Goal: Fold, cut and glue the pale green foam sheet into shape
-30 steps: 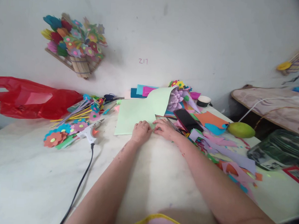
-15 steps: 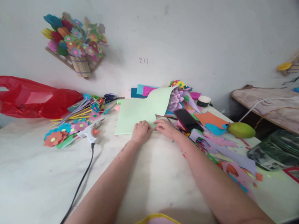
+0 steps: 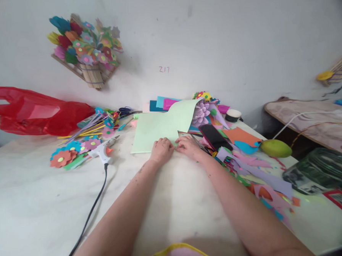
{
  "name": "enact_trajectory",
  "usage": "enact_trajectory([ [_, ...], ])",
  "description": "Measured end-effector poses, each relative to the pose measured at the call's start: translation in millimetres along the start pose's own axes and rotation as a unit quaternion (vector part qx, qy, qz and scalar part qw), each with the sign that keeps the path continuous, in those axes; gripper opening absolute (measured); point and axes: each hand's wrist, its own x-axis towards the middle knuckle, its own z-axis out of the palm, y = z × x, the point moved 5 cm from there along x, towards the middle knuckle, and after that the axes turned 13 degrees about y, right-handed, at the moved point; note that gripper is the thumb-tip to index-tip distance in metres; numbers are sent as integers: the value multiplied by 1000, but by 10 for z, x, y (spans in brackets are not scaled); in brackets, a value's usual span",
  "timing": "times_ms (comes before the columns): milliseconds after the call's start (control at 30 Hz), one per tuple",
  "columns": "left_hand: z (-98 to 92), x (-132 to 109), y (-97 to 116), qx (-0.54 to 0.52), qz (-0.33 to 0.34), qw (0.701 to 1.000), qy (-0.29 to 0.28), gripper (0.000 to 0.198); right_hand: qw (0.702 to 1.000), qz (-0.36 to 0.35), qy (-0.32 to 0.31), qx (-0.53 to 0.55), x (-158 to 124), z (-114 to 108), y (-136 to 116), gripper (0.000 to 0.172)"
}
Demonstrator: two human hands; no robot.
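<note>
Beside the green sheet (image 3: 159, 129): phone (image 3: 215, 136), scraps (image 3: 252, 163).

Left hand (image 3: 161, 151), right hand (image 3: 189, 147) on near edge of pale green sheet (image 3: 159, 128); grip apparently pinching.

Very little moves. The right hand (image 3: 188, 147), which dipped a shade toward the person half a second ago, now sits back up at the near edge of the pale green paper sheet (image 3: 156, 129), its fingertips just beside the left hand (image 3: 161, 150). The left hand shifts by a hair at most. The right forearm (image 3: 255, 220) lies a touch lower across the view. Below both arms, the yellow-edged pink cloth (image 3: 182, 246) shows slightly more.
</note>
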Motion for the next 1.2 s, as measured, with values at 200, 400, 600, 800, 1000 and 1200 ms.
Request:
enact_trajectory([
  [200, -14, 3, 22, 12, -1, 1000, -11, 15, 999, 1, -17, -42, 12, -4, -37, 10],
  [400, -23, -4, 3, 1, -27, 1000, 0, 11, 997, -6, -32, -65, 16, -25, -76, 9],
  [600, -24, -6, -37, -15, -67, 998, 5, 22, 997, -5, -33, -70, 9, -35, -48, 11],
  [800, 17, 7, -83, -38, -79, 996, 9, 24, 998, 0, -47, -48, -19, -45, 58, 10],
  [1000, 69, 16, -118, -51, -66, 996, 12, 26, 998, -13, -40, -40, -35, -74, 80, 10],
  [1200, 68, 7, -113, -45, -69, 996, 14, 30, 997, 15, -49, -63, -21, -48, 127, 14],
])
